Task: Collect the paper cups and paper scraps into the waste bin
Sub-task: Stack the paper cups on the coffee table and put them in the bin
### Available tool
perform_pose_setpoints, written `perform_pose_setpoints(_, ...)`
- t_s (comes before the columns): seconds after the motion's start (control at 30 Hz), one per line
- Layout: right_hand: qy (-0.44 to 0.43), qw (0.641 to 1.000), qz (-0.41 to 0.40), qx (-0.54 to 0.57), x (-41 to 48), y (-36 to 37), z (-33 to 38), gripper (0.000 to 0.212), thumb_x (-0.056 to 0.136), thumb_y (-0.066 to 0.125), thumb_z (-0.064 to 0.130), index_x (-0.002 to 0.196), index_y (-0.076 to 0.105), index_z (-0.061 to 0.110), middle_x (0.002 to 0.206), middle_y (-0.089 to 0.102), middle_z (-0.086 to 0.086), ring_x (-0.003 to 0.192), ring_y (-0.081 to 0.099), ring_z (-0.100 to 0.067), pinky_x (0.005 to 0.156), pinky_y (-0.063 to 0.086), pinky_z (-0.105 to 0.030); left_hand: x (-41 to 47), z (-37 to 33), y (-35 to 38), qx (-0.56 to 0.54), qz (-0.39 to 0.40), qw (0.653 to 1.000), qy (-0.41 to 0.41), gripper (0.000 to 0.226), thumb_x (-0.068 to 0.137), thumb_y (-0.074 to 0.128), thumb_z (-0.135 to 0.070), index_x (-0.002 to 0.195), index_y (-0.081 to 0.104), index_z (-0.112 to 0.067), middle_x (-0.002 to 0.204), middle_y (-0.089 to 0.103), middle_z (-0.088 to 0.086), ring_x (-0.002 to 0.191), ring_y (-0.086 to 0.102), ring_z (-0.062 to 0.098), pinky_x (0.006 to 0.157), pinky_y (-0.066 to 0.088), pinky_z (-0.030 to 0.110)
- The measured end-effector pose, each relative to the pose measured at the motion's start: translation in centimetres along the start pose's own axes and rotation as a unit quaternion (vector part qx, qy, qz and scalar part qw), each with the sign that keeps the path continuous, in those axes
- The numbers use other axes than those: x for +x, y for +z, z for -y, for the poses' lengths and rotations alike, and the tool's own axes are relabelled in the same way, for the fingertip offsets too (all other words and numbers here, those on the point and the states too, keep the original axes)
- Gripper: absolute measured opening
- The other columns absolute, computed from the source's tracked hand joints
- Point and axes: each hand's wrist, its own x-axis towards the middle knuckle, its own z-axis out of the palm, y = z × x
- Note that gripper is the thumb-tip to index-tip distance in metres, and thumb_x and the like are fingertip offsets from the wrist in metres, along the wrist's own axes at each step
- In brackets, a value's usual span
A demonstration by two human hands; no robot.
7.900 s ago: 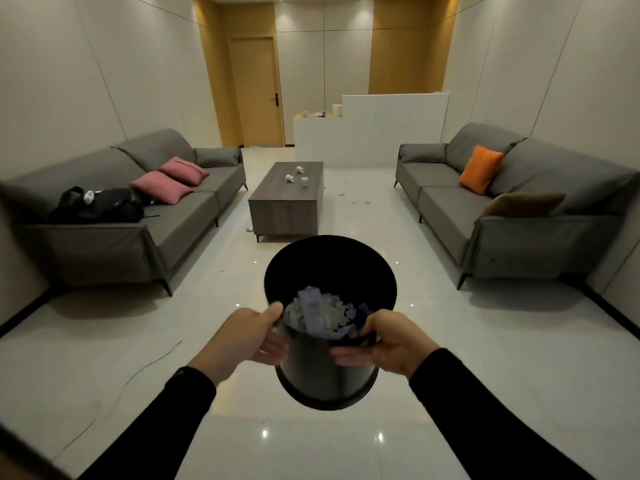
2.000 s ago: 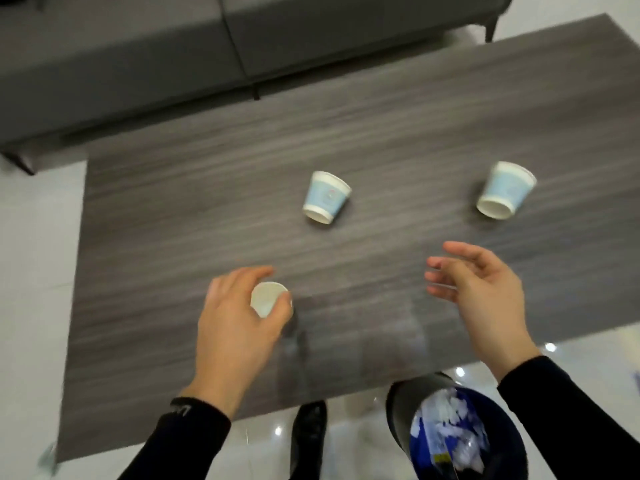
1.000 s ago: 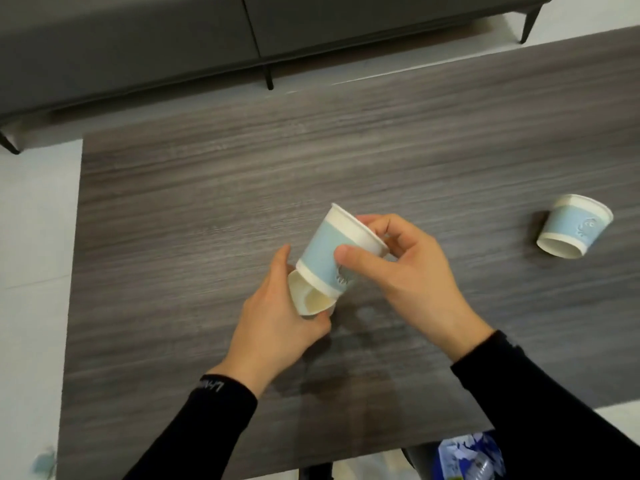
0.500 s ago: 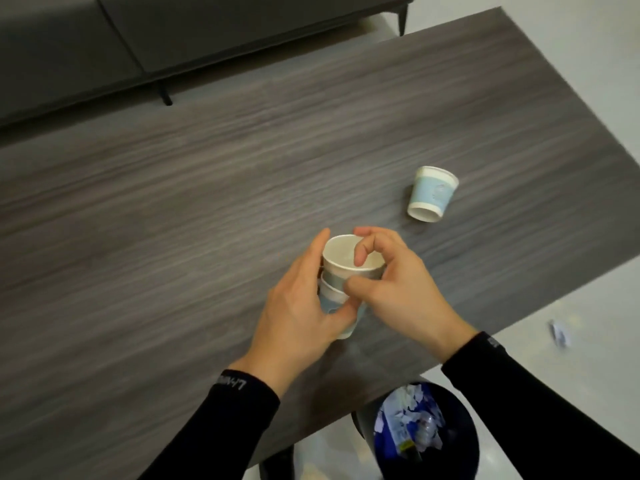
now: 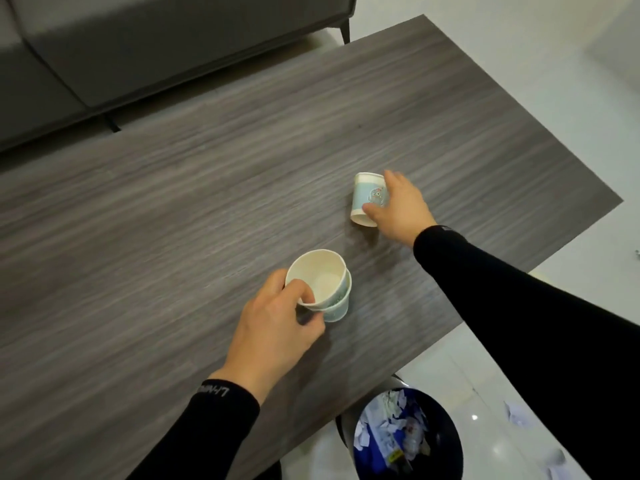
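Nearest the camera, on the glossy white floor just off the bench's near edge, stands the round black waste bin (image 5: 446, 455), its mouth open and holding crumpled white and blue paper scraps (image 5: 388, 431). More white paper scraps (image 5: 518, 414) lie loose on the floor to the right of it. Above the bin, the dark grey wood-grain bench (image 5: 173, 202) fills most of the view. Over its near part, the left hand (image 5: 273, 327), in a black sleeve with lettering at the cuff, is clamped on 2 nested white-and-pale-blue paper cups (image 5: 320, 284): the thumb hooks over the rim into the inner cup while the other fingers press the outer wall, and the pair is tilted with the mouths facing up toward the camera. Farther out and to the right, the right hand (image 5: 401, 207) is closing on a 3rd pale blue paper cup with a small printed figure (image 5: 367, 199), which lies tipped on the bench, mouth toward the camera; thumb and fingers touch its sides, though whether it is lifted cannot be told. Beyond the bench, a grey fabric sofa (image 5: 156, 43) on thin dark legs spans the far side.
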Motion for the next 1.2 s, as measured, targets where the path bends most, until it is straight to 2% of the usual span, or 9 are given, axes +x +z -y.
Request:
perform_pose_setpoints(0.1,0.030,0.999,-0.006,-0.014,-0.6,1.5,-0.6,0.059,0.082,0.065,0.030,0.131,0.043,0.005,0.133,0.047,-0.020,0.126,0.038,-0.035,0.103,0.035,-0.040,-0.1,0.2,-0.4,0.036,0.030,0.999,-0.026,0.022,0.066,0.073,-0.030,0.074,0.053,-0.023,0.100,0.057,-0.005,0.072,0.049,0.016,0.062,0.034,0.026)
perform_pose_setpoints(0.3,-0.042,0.996,-0.028,0.071,-0.8,1.5,-1.1,0.083,0.087,0.060,0.036,0.150,0.008,0.024,0.159,-0.008,-0.012,0.143,0.011,-0.037,0.116,0.020,-0.043,-0.4,-0.1,-0.8,0.068,0.074,0.995,-0.023,0.029,0.069,0.068,-0.036,0.073,0.040,-0.031,0.110,0.051,-0.008,0.085,0.051,0.016,0.065,0.031,0.023)
perform_pose_setpoints(0.5,-0.015,0.978,0.075,0.196,1.0,3.5,4.4,0.093,0.075,0.058,0.062,0.147,0.003,0.042,0.155,-0.017,-0.022,0.140,0.021,-0.043,0.115,0.025,-0.047,-1.0,0.8,-3.2,0.082,0.054,0.993,-0.063,0.027,0.069,0.067,-0.036,0.071,0.041,-0.032,0.111,0.049,-0.011,0.083,0.053,0.020,0.066,0.034,0.026)
perform_pose_setpoints(0.7,-0.055,0.994,0.080,0.059,0.1,9.2,9.0,0.067,0.076,0.068,0.032,0.134,0.038,0.020,0.132,0.046,-0.021,0.117,0.048,-0.037,0.097,0.043,-0.040,-4.2,4.2,-6.1,0.096,0.061,0.985,-0.129,0.027,0.068,0.068,-0.035,0.072,0.042,-0.032,0.115,0.049,-0.011,0.093,0.058,0.025,0.070,0.041,0.028)
perform_pose_setpoints(0.9,-0.060,0.941,0.007,0.332,-3.4,6.1,9.9,0.038,0.061,0.080,0.028,0.069,0.043,0.025,0.075,0.054,0.007,0.065,0.053,-0.010,0.055,0.043,-0.019,-4.3,5.3,-5.3,0.058,0.041,0.985,-0.156,0.028,0.065,0.069,-0.033,0.073,0.042,-0.029,0.116,0.048,-0.006,0.092,0.059,0.031,0.070,0.038,0.029)
perform_pose_setpoints(0.97,-0.078,0.895,0.043,0.438,-5.6,4.3,9.6,0.041,0.056,0.084,0.028,0.075,0.047,0.031,0.081,0.059,0.005,0.068,0.058,-0.008,0.056,0.050,-0.018,-3.7,4.4,-4.7,0.059,0.035,0.986,-0.154,0.028,0.066,0.068,-0.033,0.074,0.042,-0.028,0.116,0.047,-0.005,0.091,0.058,0.033,0.069,0.034,0.028)
perform_pose_setpoints(1.07,-0.052,0.825,0.145,0.543,-8.6,2.8,7.8,0.074,0.052,0.087,0.024,0.115,0.050,0.039,0.108,0.064,-0.003,0.093,0.068,-0.015,0.072,0.059,-0.029,-2.8,2.1,-3.9,0.058,0.014,0.992,-0.109,0.027,0.066,0.067,-0.033,0.079,0.044,-0.025,0.111,0.050,-0.003,0.086,0.059,0.032,0.066,0.034,0.028)
perform_pose_setpoints(1.13,-0.025,0.810,0.167,0.562,-10.2,2.1,6.0,0.092,0.056,0.086,0.013,0.135,0.041,0.032,0.109,0.065,0.000,0.096,0.068,-0.010,0.078,0.057,-0.027,-2.5,0.4,-3.3,0.038,-0.011,0.997,-0.069,0.031,0.065,0.068,-0.030,0.090,0.053,-0.022,0.107,0.055,-0.004,0.083,0.061,0.025,0.064,0.037,0.027)
perform_pose_setpoints(1.2,-0.023,0.820,0.135,0.556,-11.5,1.0,4.0,0.080,0.060,0.084,0.008,0.131,0.048,0.022,0.102,0.067,0.006,0.086,0.067,0.002,0.071,0.054,-0.016,-2.4,-1.4,-2.5,0.002,-0.026,0.999,-0.038,0.032,0.063,0.070,-0.027,0.090,0.055,-0.019,0.104,0.058,-0.003,0.082,0.062,0.023,0.066,0.046,0.030)
